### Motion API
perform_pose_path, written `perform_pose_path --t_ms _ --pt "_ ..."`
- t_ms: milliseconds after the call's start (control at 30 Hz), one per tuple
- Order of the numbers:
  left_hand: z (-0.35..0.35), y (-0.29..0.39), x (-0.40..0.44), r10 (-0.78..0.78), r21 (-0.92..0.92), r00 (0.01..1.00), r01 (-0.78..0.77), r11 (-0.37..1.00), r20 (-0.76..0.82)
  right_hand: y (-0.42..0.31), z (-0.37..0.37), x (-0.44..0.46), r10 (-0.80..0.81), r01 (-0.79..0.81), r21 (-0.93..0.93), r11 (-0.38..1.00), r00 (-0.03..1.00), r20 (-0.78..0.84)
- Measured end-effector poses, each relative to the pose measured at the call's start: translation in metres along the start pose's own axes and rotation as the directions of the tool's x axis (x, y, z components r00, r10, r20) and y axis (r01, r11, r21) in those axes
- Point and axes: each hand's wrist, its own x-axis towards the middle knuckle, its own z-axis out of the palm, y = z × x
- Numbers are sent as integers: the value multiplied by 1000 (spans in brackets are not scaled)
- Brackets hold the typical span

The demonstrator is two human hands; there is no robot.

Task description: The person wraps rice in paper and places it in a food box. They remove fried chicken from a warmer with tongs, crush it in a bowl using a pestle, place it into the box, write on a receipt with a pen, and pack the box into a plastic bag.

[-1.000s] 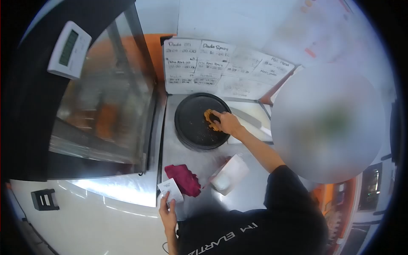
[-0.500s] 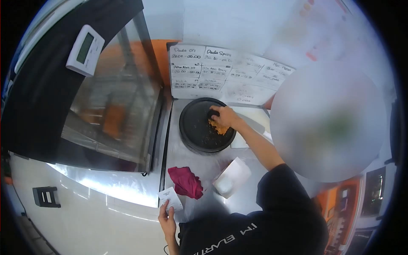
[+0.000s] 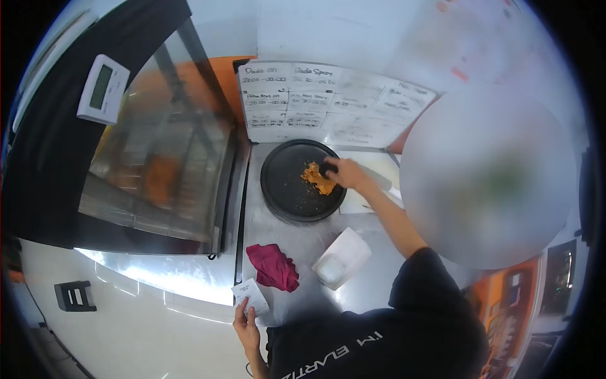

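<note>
My right hand is closed on a short black pestle, mostly hidden by the fingers. It is over the right side of a round, black stone mortar. Right by the pestle, crumbly orange-brown fried food lies broken up, with small crumbs scattered around. My left hand pinches a white printed receipt at the counter's front edge. Beyond the receipt lies a crumpled dark-red cloth. An open white paper food box with something pale in it, perhaps rice, stands nearer the middle.
A glass display case with a small timer borders the counter on the left. Behind the mortar leans a handwritten whiteboard. To its right is a white cutting board. A large blurred disc blocks the right side.
My right hand has shifted right with the pestle, exposing more of the broken food. The whole view has moved slightly. The left hand still holds the receipt.
</note>
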Motion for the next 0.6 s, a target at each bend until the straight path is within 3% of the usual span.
perform_pose_path --t_ms 33,133,233,333,433,533,600 --pt "1 4 0 7 20 1000 -7 1000 8 2 9 -9 -25 22 -54 998 998 -56" --pt "9 18 7 -2 71 998 -3 997 65 14 -5 -3 46 -63 114 991 989 143" --pt "12 26 6 -25 130 995 12 991 99 -34 -55 -25 57 -66 64 996 988 143" --pt "13 20 -8 -14 177 998 3 984 61 -6 13 -47 -308 308 -53 950 951 -3" --pt "13 14 -8 38 201 998 -48 978 56 -6 7 -41 -278 288 -90 953 954 112" --pt "14 7 -4 51 161 998 -57 985 41 -63 -58 -33 -53 -12 174 985 931 361" --pt "15 0 -9 31 135 999 -37 990 42 -66 -18 -25 -204 195 162 967 978 40"
